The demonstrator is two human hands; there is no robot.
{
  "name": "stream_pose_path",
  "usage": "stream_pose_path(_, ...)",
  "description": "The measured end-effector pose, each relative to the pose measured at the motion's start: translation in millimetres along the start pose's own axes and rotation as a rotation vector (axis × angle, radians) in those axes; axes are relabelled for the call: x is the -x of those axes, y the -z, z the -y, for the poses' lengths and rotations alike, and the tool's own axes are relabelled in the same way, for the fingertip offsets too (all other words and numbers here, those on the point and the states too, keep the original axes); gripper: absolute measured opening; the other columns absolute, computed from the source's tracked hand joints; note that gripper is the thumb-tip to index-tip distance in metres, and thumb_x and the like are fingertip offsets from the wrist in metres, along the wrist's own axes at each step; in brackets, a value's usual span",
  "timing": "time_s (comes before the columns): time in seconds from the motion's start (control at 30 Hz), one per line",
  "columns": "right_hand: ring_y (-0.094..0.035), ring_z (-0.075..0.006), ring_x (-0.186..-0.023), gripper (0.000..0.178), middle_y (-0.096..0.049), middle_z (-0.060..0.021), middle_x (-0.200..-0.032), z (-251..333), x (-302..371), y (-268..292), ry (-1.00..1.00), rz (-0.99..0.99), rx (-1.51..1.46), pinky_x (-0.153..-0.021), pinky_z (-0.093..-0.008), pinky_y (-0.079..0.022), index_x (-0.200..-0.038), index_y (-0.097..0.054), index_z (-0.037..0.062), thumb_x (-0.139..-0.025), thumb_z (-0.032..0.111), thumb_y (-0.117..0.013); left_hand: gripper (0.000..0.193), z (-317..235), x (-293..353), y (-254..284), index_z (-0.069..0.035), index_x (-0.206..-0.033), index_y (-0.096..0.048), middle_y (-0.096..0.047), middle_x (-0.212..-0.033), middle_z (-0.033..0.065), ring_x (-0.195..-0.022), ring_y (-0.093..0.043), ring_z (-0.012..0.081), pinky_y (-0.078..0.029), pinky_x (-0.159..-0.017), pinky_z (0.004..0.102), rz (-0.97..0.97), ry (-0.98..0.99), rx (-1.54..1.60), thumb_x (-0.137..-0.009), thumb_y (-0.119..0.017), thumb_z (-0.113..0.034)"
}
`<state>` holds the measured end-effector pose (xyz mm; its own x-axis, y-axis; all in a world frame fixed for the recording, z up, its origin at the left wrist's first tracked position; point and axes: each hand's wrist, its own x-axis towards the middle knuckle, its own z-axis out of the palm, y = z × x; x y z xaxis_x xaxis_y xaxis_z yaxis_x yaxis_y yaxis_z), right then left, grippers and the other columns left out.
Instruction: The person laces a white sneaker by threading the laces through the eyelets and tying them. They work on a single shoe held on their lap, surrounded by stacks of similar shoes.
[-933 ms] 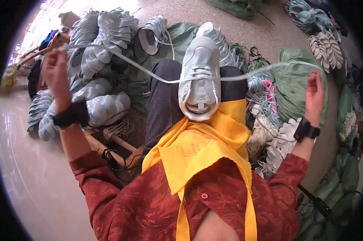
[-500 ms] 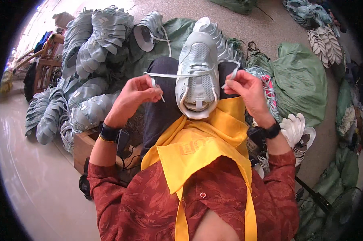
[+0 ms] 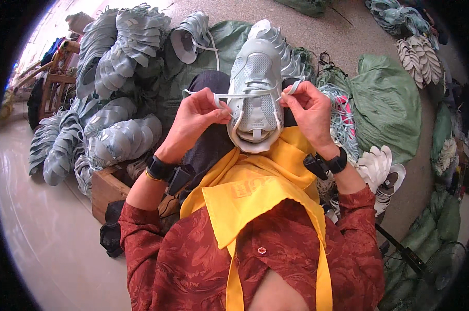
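Currently lacing is proceeding: left hand (image 3: 195,116) and right hand (image 3: 307,106) are each pinching a lace (image 3: 255,93) end beside the shoe (image 3: 255,78); next, probably threading the upper eyelets.

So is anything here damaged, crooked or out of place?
Nothing looks damaged. The pale shoe sits straight on the person's lap, and the left hand and right hand each pinch an end of its lace. The stacked shoe uppers lean unevenly, but none have spilled.

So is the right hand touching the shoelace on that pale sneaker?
Touching. The head view shows the right hand pinching the white shoelace end between its fingertips beside the sneaker.
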<state>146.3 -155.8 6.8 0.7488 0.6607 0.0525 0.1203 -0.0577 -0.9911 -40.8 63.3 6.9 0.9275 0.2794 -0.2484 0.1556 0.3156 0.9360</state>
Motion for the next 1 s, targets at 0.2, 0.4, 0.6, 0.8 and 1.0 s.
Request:
stream_pose_path(0.2, -0.073, -0.0116, -0.077, 0.011, -0.073, -0.0037, -0.082, 10.1, -1.3, -2.8, 0.080, 0.011, 0.207, -0.070, -0.0258, -0.056, -0.089, -0.064, 0.0009, -0.090, 0.002, -0.075, 0.012, -3.4, -2.4, -5.1, -0.004, -0.092, -0.057, -0.071, -0.100, 0.0087, -0.091, -0.069, 0.0129, -0.060, -0.085, 0.0296, -0.020, -0.012, -0.039, -0.097, -0.068, -0.003)
stream_pose_path(0.4, -0.072, -0.0157, -0.072, 0.012, -0.072, -0.0072, -0.080, 22.6, -0.6, -6.0, 0.176, 0.020, 0.395, -0.067, -0.0288, -0.055, -0.087, -0.064, 0.0015, -0.087, 0.003, -0.076, 0.013, 3.7, -19.8, -12.0, -0.001, -0.088, -0.058, -0.073, -0.091, 0.0049, -0.085, -0.067, 0.0076, -0.056, -0.076, 0.0257, -0.242, -0.163, -0.220, -0.090, -0.071, 0.001)
stream_pose_path(0.6, -0.072, -0.0135, -0.073, 0.012, -0.074, -0.0062, -0.082, 13.4, -0.5, -4.7, 0.165, 0.014, 0.335, -0.069, -0.0283, -0.055, -0.088, -0.064, 0.0016, -0.088, 0.003, -0.076, 0.019, 3.0, -27.9, -14.8, -0.003, -0.086, -0.056, -0.072, -0.095, 0.0070, -0.094, -0.068, 0.0116, -0.056, -0.087, 0.0258, -0.254, -0.231, -0.249, -0.092, -0.071, 0.005)
stream_pose_path(0.8, -0.072, -0.0127, -0.075, 0.012, -0.075, -0.0062, -0.085, 10.7, -0.1, -4.0, 0.130, 0.023, 0.322, -0.070, -0.0275, -0.055, -0.088, -0.063, 0.0014, -0.089, 0.002, -0.075, 0.020, 3.6, -30.8, -19.1, -0.002, -0.084, -0.056, -0.071, -0.092, 0.0060, -0.092, -0.068, 0.0102, -0.056, -0.085, 0.0260, -0.293, -0.269, -0.359, -0.090, -0.073, 0.007)
stream_pose_path(1.0, -0.072, -0.0119, -0.075, 0.012, -0.075, -0.0056, -0.086, 7.2, 1.2, -3.0, 0.121, 0.027, 0.299, -0.069, -0.0271, -0.056, -0.089, -0.063, 0.0017, -0.090, 0.003, -0.075, 0.022, -0.4, -27.3, -23.7, -0.001, -0.082, -0.054, -0.071, -0.090, 0.0052, -0.091, -0.067, 0.0098, -0.056, -0.084, 0.0260, -0.313, -0.280, -0.486, -0.090, -0.073, 0.005)
